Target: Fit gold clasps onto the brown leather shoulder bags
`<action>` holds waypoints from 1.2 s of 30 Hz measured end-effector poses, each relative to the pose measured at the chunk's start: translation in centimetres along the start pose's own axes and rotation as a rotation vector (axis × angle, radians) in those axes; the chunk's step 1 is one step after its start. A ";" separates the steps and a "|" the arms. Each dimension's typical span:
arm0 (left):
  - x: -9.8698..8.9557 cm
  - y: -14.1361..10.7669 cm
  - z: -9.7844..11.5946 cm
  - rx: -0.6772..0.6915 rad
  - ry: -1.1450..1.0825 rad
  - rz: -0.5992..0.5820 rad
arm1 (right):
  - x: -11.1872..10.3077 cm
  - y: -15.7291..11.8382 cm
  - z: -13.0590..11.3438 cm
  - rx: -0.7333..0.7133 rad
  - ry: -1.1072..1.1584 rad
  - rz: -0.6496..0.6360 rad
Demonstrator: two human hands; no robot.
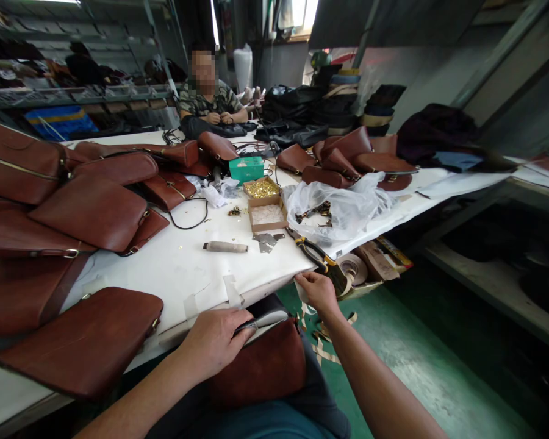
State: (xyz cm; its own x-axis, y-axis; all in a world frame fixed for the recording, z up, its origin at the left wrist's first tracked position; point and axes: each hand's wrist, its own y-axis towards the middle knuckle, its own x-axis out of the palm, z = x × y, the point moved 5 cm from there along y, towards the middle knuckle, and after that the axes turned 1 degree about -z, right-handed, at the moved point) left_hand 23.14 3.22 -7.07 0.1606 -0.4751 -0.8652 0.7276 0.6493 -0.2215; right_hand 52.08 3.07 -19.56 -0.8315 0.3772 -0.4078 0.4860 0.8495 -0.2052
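Note:
A brown leather bag (260,366) lies in my lap, its mouth open and a pale lining showing. My left hand (217,338) is closed on the rim of that bag, thumb and fingers on either side of the edge. Just off the table's front edge, my right hand (319,291) pinches a small pale strip (301,291), which looks like tape. Yellow-and-black pliers (313,253) lie right beyond this hand. Strips of pale tape (232,291) stick to the table edge between the two hands.
Brown leather bags (91,210) are heaped on the left, more (343,158) at the back right. Mid-table are a box of gold fittings (262,188), a wrapped tool (226,247), metal plates (268,242) and a plastic bag (348,204). A co-worker (210,100) sits opposite.

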 end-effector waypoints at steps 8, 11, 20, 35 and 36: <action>0.7 0.2 0.0 0.027 -0.010 0.002 | -0.5 -0.1 -1.3 -0.030 -0.173 0.052; 0.7 -0.3 0.2 0.031 -0.010 0.008 | -1.1 -0.1 -2.1 -0.062 -0.218 0.024; 0.6 -1.1 0.1 0.015 -0.005 0.034 | -2.5 2.1 -0.9 -0.022 -0.244 -0.010; 0.9 0.7 -0.3 -0.063 0.020 -0.027 | 3.8 -14.4 -1.0 0.007 0.442 -0.536; 0.8 0.7 -0.6 -0.053 -0.006 -0.039 | 4.2 -14.4 -1.8 0.018 0.499 -0.600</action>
State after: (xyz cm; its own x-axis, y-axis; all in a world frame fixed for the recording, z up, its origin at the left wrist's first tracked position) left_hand 23.44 3.63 -8.20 0.1366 -0.5042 -0.8527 0.6967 0.6608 -0.2791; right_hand 41.14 -6.88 -16.68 -0.9741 -0.0203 0.2251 -0.0848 0.9560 -0.2807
